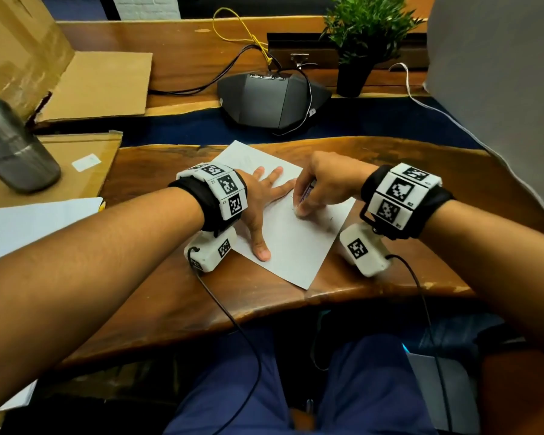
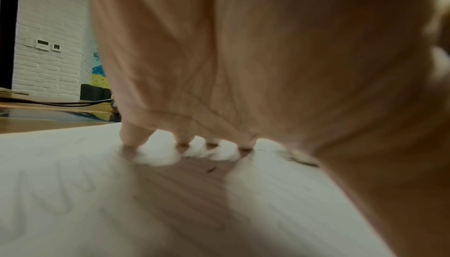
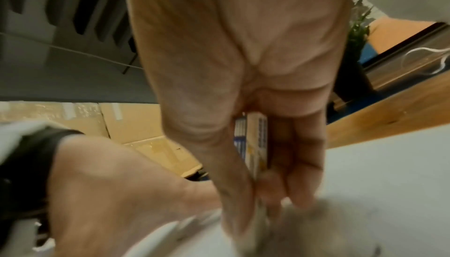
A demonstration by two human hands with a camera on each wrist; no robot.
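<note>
A white sheet of paper lies slanted on the wooden desk. My left hand lies flat on the sheet's left part, fingers spread and thumb stretched toward me. In the left wrist view its fingertips press the paper, which bears faint pencil marks. My right hand pinches a small eraser in a blue, white and yellow sleeve, its tip down on the sheet just right of my left fingers. The right wrist view is blurred at the eraser's tip. Small dark crumbs lie on the paper.
A steel bottle lies on flattened cardboard at the left. More white paper sits at the near left. Behind stand a dark conference phone with cables and a potted plant. A grey panel fills the right.
</note>
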